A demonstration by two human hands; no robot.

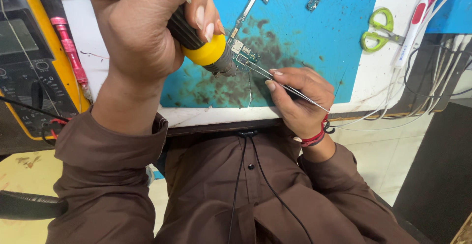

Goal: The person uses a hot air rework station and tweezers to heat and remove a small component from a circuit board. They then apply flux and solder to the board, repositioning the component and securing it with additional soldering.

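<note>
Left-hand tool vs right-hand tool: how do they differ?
The black-and-yellow hot-air handpiece is thick, wrapped in the left hand; the thin metal tweezers are slim, pinched by the right hand. The handpiece comes from the left, the tweezers from the right. Both tips meet at the small green circuit board.

Screen: one, on the yellow-cased multimeter [29, 62] at the counter's left edge; rectangular grey-green display [17, 36], dark, set in a black face. Label: printed strip on the white tool [410, 32] at upper right, beside the green-handled scissors [381, 30].
</note>
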